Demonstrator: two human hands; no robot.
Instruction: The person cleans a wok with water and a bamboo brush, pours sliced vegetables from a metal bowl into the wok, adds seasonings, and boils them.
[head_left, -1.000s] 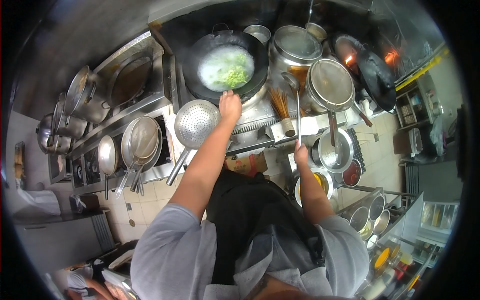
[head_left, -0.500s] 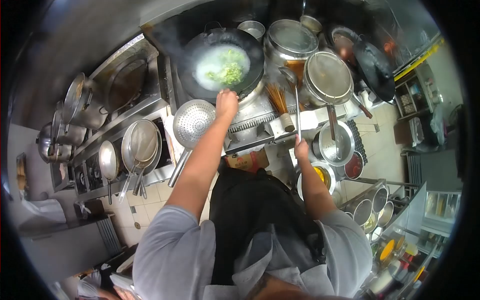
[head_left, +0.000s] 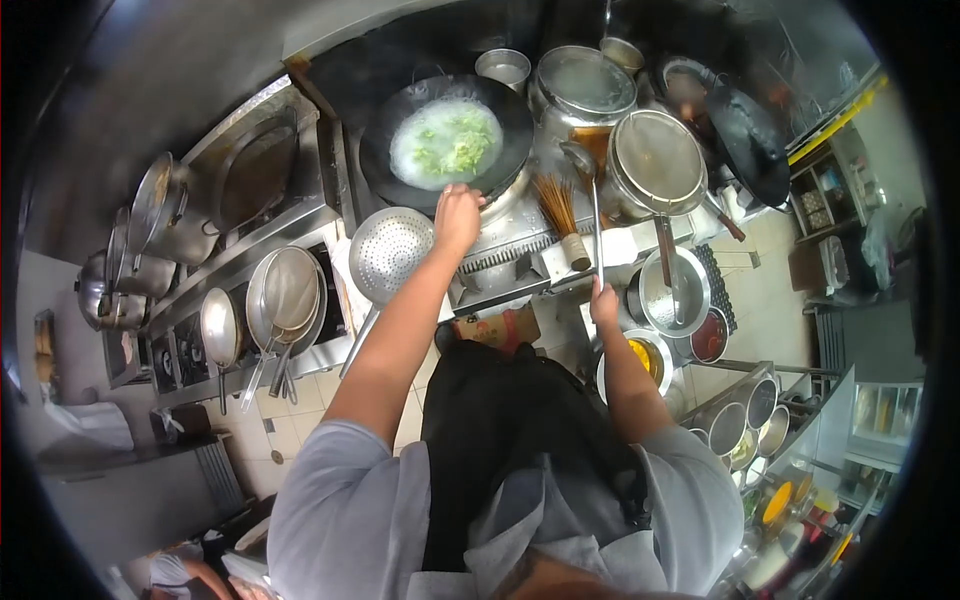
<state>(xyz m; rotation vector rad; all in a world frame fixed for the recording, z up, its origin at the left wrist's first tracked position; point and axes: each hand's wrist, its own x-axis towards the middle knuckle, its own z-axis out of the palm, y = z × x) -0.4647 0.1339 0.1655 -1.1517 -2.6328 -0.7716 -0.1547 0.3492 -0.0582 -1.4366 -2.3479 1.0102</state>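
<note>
My left hand is closed at the near rim of the black wok; its fingers wrap the rim or a handle there. Chopped green vegetables lie in pale, foamy liquid inside the wok. My right hand grips the long handle of a metal ladle, whose bowl is up by the stockpots. A perforated strainer rests just left of my left hand. Between my hands lies a bamboo brush on the stove edge.
A wire-mesh strainer sits on a pot at the right. Behind it stands a lidded pot. A tilted black wok is further right. Pans hang or rest at the left. A metal bowl is beyond my right hand.
The wok has shifted back and forth slightly with my left hand at its rim, and the greens have spread in the liquid. My right hand has kept its hold on the ladle.
</note>
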